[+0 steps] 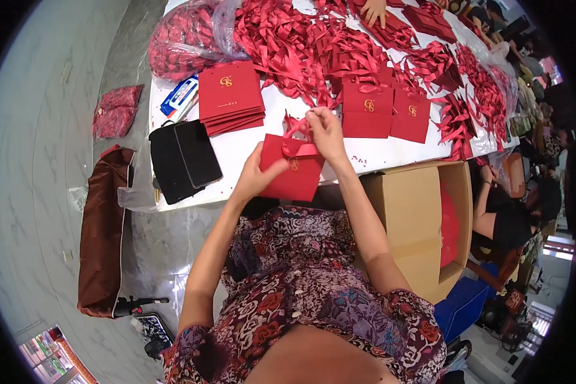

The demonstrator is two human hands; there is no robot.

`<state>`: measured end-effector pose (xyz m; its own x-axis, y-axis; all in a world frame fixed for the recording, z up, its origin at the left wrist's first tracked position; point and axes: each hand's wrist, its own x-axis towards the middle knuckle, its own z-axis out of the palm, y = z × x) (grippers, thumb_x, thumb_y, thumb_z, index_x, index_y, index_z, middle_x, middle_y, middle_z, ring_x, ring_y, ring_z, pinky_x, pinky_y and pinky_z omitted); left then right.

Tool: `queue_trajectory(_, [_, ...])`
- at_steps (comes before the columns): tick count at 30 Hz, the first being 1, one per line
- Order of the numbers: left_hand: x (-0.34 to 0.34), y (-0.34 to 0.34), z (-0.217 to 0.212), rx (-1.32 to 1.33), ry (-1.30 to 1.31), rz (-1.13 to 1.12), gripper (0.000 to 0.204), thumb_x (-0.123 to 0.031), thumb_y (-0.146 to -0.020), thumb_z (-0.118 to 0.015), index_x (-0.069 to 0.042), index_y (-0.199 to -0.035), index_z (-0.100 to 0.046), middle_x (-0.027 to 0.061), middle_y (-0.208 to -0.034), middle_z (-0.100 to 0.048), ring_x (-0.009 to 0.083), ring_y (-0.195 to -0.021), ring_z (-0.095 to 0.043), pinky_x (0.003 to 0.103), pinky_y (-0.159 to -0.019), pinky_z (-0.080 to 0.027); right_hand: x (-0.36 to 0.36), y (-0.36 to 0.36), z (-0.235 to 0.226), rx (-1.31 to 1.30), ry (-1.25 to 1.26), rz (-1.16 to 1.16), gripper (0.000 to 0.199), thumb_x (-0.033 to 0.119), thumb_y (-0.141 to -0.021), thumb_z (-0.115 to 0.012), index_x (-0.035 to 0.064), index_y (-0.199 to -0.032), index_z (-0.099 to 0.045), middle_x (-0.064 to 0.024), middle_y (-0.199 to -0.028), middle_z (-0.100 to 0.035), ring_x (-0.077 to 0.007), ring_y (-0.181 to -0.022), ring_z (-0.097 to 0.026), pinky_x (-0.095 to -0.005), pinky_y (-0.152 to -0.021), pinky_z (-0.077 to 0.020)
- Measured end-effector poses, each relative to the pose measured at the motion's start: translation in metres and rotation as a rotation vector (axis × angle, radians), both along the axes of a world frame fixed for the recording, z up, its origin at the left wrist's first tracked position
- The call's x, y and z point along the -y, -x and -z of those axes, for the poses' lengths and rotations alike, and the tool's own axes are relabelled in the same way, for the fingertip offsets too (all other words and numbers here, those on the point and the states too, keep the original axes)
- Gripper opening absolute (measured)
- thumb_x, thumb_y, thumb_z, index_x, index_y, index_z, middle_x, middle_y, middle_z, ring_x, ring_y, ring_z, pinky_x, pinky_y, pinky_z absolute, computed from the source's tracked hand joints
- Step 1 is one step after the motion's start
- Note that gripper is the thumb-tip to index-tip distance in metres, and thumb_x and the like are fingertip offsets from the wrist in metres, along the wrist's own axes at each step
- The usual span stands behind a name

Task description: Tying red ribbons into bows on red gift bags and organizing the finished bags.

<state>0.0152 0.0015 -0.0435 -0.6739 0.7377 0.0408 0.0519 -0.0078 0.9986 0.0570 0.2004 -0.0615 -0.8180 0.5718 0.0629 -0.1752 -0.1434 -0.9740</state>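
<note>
A small red paper gift bag (294,178) with gold lettering is held at the table's near edge. My left hand (258,174) grips its left side, thumb across the front. Above its top edge, my right hand (326,133) pinches a pink-red ribbon (299,150), which loops over the bag's upper part. A stack of flat red bags (230,96) lies to the left of my hands. On the right, more red bags (367,109) lie flat, and a big heap of loose red ribbons (281,51) spreads behind.
A black phone (198,155) lies on a dark pouch at the table's left corner, beside a blue-and-white packet (180,95). Below the table's right edge stands a cardboard box (409,224) with red contents. Another person's hand (374,11) rests on bags at the far side.
</note>
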Motion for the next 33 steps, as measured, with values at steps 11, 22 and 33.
queue_trajectory(11, [0.003,-0.033,-0.013,-0.181,0.050,-0.010,0.041,-0.003,-0.083,-0.071,0.002,-0.120,-0.055,0.0110,-0.104,-0.067,0.0165,-0.097,-0.063,0.030,-0.087,-0.050,-0.014,0.020,0.001,0.081,-0.415,0.286,0.021,0.022,-0.089,-0.067,0.0011,-0.090,-0.063,-0.0086,-0.068,-0.062,-0.0150,-0.060,-0.059,-0.0314,-0.057,-0.0461])
queue_trajectory(22, [-0.027,-0.018,-0.023,-0.014,-0.079,-0.354,0.041,-0.001,-0.088,-0.068,0.002,-0.125,-0.051,0.0103,-0.113,-0.065,0.0163,-0.100,-0.063,0.030,-0.088,-0.051,0.020,-0.082,-0.020,0.297,-0.240,-0.070,0.048,0.020,-0.093,-0.063,0.0048,-0.134,-0.044,-0.0163,-0.104,-0.066,-0.0232,-0.095,-0.066,-0.0332,-0.085,-0.0509])
queue_trajectory(33, [-0.041,-0.031,0.006,-0.159,0.018,-0.152,0.029,-0.009,-0.094,-0.061,-0.002,-0.121,-0.053,0.0084,-0.107,-0.066,0.0055,-0.074,-0.055,0.019,-0.065,-0.046,-0.099,-0.120,-0.009,0.028,-0.482,0.765,0.049,0.017,-0.094,-0.064,0.0019,-0.135,-0.044,-0.0142,-0.130,-0.052,-0.0217,-0.118,-0.050,-0.0348,-0.103,-0.0380])
